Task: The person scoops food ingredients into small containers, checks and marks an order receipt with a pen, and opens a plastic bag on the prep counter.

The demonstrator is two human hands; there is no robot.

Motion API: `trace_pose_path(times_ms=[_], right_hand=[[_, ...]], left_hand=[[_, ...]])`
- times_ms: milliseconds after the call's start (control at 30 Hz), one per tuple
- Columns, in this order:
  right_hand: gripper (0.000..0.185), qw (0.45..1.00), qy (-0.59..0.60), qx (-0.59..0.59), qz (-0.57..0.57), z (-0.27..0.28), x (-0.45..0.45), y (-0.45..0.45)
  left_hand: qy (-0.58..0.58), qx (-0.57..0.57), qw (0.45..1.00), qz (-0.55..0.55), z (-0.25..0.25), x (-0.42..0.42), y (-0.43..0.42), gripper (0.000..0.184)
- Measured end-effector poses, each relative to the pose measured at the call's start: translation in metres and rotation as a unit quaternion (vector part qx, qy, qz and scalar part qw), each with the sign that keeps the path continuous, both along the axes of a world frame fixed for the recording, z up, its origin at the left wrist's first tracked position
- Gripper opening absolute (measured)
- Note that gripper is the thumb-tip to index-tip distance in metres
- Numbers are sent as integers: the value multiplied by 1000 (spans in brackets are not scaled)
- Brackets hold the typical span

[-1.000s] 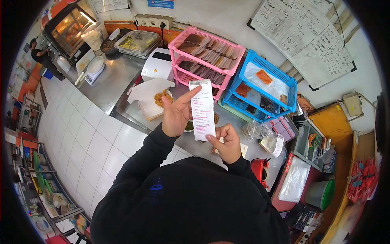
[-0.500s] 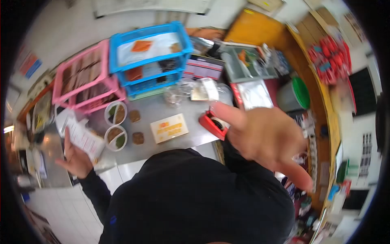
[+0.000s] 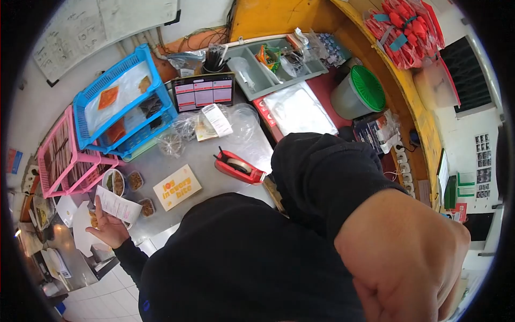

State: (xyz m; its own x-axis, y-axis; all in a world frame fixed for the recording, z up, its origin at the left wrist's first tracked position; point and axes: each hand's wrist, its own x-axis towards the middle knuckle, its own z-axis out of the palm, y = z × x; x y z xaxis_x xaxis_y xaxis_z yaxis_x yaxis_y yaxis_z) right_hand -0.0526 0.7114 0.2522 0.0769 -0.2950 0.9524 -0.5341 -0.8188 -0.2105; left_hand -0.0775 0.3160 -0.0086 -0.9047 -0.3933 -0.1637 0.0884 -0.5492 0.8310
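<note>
- While the left hand [image 3: 110, 232] grasped the receipt [image 3: 122, 206], its index finger lay straight across the paper and its thumb stuck out to the side.
- The receipt was tilted above the left part of the counter [image 3: 204, 165], partly in front of the tub [image 3: 113, 181].
- The right hand [image 3: 405, 252] loomed close to the camera, well apart from the left, fingers bent inward and tips hidden; whether they gripped anything, I could not tell.
- Just left of the left hand was the food box [image 3: 81, 235], open, brown food showing inside.
- Two small tubs [image 3: 135, 181] of brown food stood near the receipt, to its right.
- Farther right lay a white box [image 3: 177, 188] with yellow lettering, then a red tape dispenser [image 3: 236, 170] near the right sleeve [image 3: 322, 166].
- Behind these, a printed label [image 3: 216, 119] showed among clear plastic, in front of the tablet [image 3: 204, 92].
- Left of the tablet stood a blue rack [image 3: 80, 119] and, beside it, a pink rack [image 3: 68, 177].
- Outermost, on the right, were a grey tray [image 3: 249, 60], plastic bags [image 3: 300, 110] and a green-lidded bin [image 3: 348, 96].
</note>
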Motion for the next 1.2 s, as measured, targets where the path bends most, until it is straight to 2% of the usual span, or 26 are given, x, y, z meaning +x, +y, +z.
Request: trace_pose_path(times_ms=[167,267,333,367,400,433,467,500,533,600,633,700,767,833,900,1000,1067,1100,1133,1167,1200], right_hand=[[28,1000,-21,-10,15,-3,-26,34],[31,998,-52,-41,12,-15,-68,47],[34,989,-120,-75,-35,-39,-119,49],[36,963,-214,-77,-146,-59,-158,46],[34,904,-310,-17,-293,-87,-205,41],[27,828,-421,86,-359,-111,-248,31],[34,755,-372,181,-508,-164,-317,20],[47,629,-280,319,-652,-200,-354,14],[51,595,-191,404,-668,-249,-394,15],[47,487,-8,515,-705,-297,-431,1],[39,416,80,541,-727,-307,-434,-3],[29,433,-25,616,-658,-356,-475,0],[25,426,48,610,-667,-327,-452,-3],[22,410,159,554,-707,-299,-437,-3],[19,456,187,499,-713,-278,-426,8],[19,509,170,467,-703,-195,-350,10],[19,596,161,376,-691,-156,-301,18],[18,646,119,301,-691,-142,-279,18],[16,666,-16,327,-670,-119,-243,12],[18,691,-104,352,-622,-102,-213,10],[20,682,-175,397,-589,-89,-185,10]], left_hand=[[-13,47,999,24,9,-3,52,91],[6,53,999,-2,-7,4,55,91],[20,29,999,-1,-14,9,57,91],[17,14,1000,6,-16,13,57,91],[14,-2,1000,13,-18,17,55,92],[1,19,1000,22,-20,19,53,92],[-7,-14,999,42,-19,23,51,92],[-16,-46,997,61,-14,25,56,92],[-24,-78,993,81,-11,26,56,93],[5,-52,996,69,-15,32,47,92],[15,-38,997,58,-13,36,47,92],[2,-37,996,75,-9,42,49,91],[-4,-27,995,92,-12,49,43,91],[-9,-14,995,98,-14,53,38,90],[-10,-17,996,85,-22,56,31,90],[-40,-76,994,65,-21,49,26,86],[-37,-124,991,25,-22,43,25,70],[-62,-257,964,29,-27,39,23,60],[-86,-384,919,27,-31,36,20,51],[-124,-374,918,-35,-25,34,18,45],[-160,-362,913,-98,-16,31,18,41]])
